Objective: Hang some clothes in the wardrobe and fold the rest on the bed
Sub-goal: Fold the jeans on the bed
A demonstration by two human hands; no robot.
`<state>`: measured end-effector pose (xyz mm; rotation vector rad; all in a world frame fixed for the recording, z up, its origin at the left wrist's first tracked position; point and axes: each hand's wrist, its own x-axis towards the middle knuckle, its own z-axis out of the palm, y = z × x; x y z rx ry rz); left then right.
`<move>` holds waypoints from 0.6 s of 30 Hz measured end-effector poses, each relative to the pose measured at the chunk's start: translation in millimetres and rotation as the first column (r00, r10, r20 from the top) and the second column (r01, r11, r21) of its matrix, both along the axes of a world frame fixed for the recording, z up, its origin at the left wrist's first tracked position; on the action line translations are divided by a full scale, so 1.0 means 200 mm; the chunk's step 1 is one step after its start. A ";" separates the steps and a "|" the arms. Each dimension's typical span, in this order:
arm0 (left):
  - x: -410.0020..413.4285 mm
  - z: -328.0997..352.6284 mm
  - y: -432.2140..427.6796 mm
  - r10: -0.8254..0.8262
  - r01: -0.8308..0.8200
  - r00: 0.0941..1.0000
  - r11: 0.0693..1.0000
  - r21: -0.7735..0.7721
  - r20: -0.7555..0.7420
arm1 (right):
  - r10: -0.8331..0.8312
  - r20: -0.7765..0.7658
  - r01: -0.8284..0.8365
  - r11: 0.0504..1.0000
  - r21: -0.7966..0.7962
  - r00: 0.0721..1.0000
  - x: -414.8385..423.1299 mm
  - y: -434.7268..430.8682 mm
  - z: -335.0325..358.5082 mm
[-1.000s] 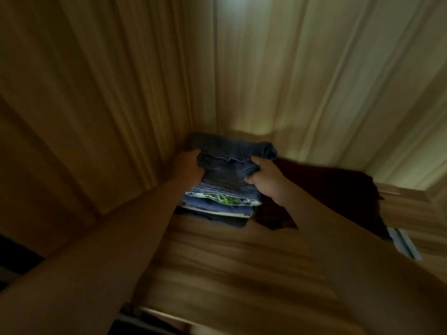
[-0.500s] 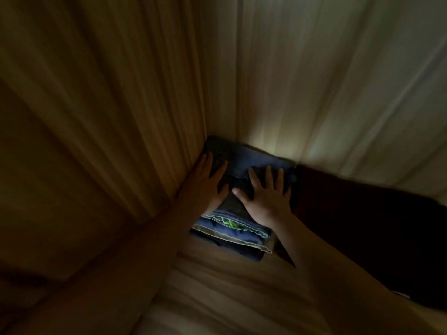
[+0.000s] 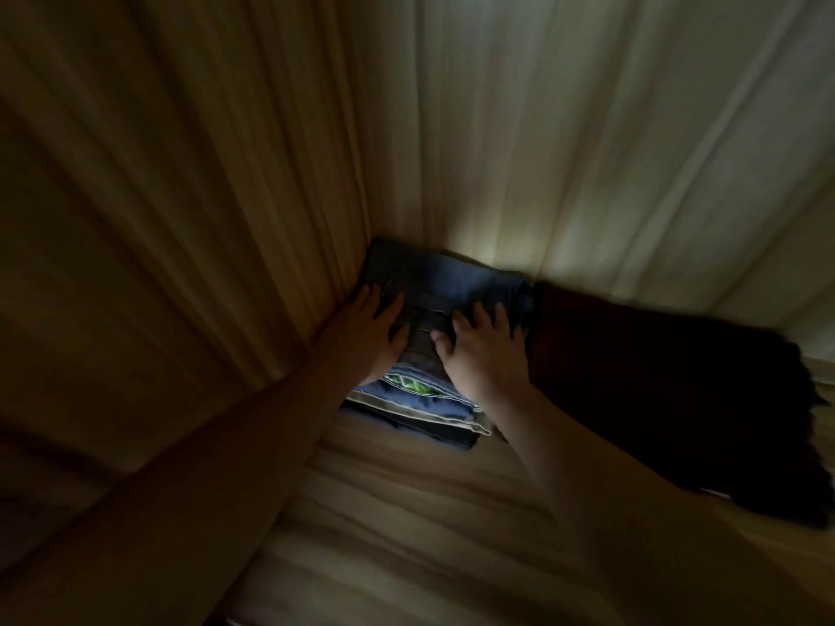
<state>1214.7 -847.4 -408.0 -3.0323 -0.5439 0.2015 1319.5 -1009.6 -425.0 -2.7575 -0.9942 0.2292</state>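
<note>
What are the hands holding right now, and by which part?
Nothing is held. The left hand and right hand lie flat, fingers spread, on top of the stack of folded clothes in a corner of the wardrobe.

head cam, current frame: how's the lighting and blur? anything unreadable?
Head view: very dim, with one pale light patch on the back panel above the folded stack; wood grain smears into streaks, likely motion blur; left hand and right hand are soft but readable, flat on the stack; the dark garment beside it is nearly black, no detail.
</note>
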 end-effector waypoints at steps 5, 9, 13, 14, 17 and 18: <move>-0.26 0.19 -0.16 0.035 -0.055 0.995 0.977 -0.206 -0.098 | 0.181 -0.197 -0.187 0.982 -0.010 0.964 -0.15 -0.30 0.18; -0.48 0.34 -0.37 0.109 -0.123 0.992 0.858 -0.499 -0.056 | 0.188 -0.224 -0.199 0.980 -0.028 0.956 -0.37 -0.54 0.39; -0.73 0.50 -0.60 0.031 -0.083 0.993 0.859 -0.505 -0.111 | 0.127 -0.254 -0.145 0.988 -0.055 0.959 -0.65 -0.79 0.65; -0.81 0.57 -0.66 0.013 -0.064 0.995 0.862 -0.503 -0.103 | 0.124 -0.246 -0.146 0.987 -0.071 0.961 -0.73 -0.85 0.72; -1.05 0.76 -0.80 -0.026 -0.018 0.997 0.863 -0.506 -0.079 | 0.114 -0.235 -0.142 0.984 -0.104 0.965 -0.95 -1.00 0.91; -1.16 0.82 -0.84 -0.032 -0.005 0.997 0.868 -0.496 -0.067 | 0.110 -0.241 -0.138 0.985 -0.103 0.964 -1.04 -1.04 0.97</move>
